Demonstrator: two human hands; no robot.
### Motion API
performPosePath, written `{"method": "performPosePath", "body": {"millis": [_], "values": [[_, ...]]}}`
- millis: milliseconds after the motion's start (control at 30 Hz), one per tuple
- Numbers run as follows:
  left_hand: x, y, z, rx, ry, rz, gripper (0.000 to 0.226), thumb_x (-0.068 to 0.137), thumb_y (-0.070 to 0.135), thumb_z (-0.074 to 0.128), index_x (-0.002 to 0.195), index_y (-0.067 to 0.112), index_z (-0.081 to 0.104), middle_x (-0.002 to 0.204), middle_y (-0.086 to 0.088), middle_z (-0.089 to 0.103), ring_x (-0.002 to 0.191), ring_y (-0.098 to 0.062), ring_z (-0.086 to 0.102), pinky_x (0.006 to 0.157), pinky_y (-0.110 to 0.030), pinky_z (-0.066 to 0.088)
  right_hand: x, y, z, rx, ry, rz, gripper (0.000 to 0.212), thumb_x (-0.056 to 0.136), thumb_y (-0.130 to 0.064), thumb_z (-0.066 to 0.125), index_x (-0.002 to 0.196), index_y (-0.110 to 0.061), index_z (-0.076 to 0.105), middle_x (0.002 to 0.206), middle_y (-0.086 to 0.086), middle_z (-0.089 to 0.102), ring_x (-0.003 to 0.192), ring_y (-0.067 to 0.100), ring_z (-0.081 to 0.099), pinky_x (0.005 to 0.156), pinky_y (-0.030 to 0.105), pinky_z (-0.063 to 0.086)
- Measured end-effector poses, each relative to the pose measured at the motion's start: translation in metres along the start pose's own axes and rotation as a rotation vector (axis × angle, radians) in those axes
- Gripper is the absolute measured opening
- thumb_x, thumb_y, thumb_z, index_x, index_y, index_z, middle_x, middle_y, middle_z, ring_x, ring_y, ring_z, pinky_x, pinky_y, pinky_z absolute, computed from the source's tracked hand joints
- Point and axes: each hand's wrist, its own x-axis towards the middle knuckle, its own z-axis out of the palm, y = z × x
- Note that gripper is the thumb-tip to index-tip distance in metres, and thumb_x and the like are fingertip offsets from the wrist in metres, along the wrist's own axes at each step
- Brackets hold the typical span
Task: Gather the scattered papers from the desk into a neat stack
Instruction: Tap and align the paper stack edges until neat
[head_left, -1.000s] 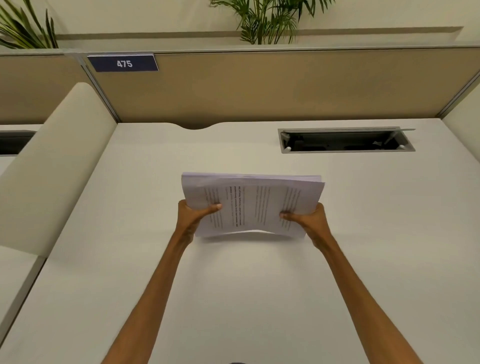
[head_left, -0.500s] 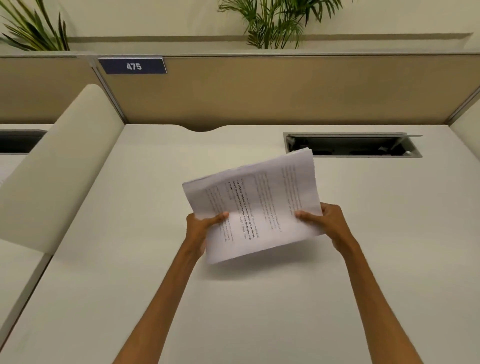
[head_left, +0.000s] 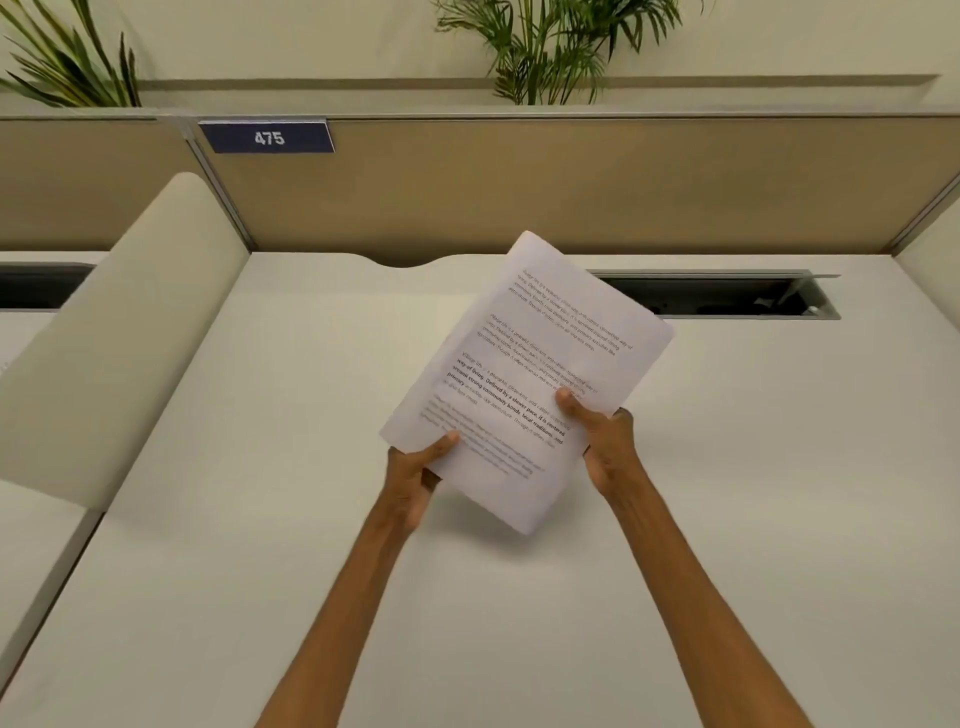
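Note:
A stack of white printed papers is held above the white desk, tilted with its long side running up and to the right. My left hand grips the stack's lower left edge, thumb on top. My right hand holds the lower right edge, thumb pressed on the printed face. The sheets look aligned into one block. No loose papers lie on the visible desk.
An open cable tray slot is set in the desk at the back right, partly behind the papers. A tan partition with a blue "475" sign closes the back. A cream side divider stands at the left.
The stack has rotated from lying sideways to nearly upright, tilted right, and has been lifted higher. Both hands shifted with it toward its lower edge.

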Motion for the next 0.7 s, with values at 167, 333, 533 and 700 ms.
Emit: {"method": "performPosePath", "body": {"millis": [167,333,533,700], "values": [[0.006,0.050,-0.018,0.409,-0.241,-0.084,0.062,0.060,0.027,0.090,0.118,0.017,0.070,0.109,-0.012,0.076,0.096,-0.027,0.074,0.076,-0.034,0.060,0.004,-0.026,-0.008,-0.436,-0.087,-0.061,0.024,0.075,-0.008,0.082,0.097,-0.008,0.075,0.098,0.009,0.078,0.092,0.030,0.075,0.082,0.045,0.061],[0.013,0.065,0.025,0.550,-0.120,0.094,0.034,0.073,0.014,0.083,0.106,0.016,0.073,0.101,-0.002,0.079,0.091,-0.024,0.076,0.080,-0.044,0.062,-0.004,-0.026,0.011,-0.559,-0.182,-0.158,0.023,0.078,-0.013,0.081,0.099,-0.007,0.075,0.098,0.011,0.078,0.086,0.030,0.076,0.076,0.043,0.063],[0.013,0.072,0.031,0.548,-0.086,0.318,0.029,0.069,0.016,0.081,0.090,0.036,0.079,0.093,0.009,0.079,0.081,-0.023,0.075,0.070,-0.034,0.063,-0.013,-0.028,0.014,-0.478,-0.171,-0.285,0.029,0.072,-0.007,0.083,0.085,-0.032,0.079,0.088,-0.008,0.079,0.077,0.017,0.074,0.072,0.035,0.063],[0.010,0.052,0.022,0.590,-0.096,0.286,0.036,0.072,0.005,0.084,0.091,0.035,0.079,0.092,0.012,0.079,0.084,-0.016,0.075,0.069,-0.029,0.060,-0.013,-0.008,-0.002,-0.566,-0.155,-0.259,0.036,0.073,-0.003,0.082,0.089,-0.033,0.073,0.084,-0.015,0.076,0.079,0.009,0.073,0.074,0.034,0.063]]}}
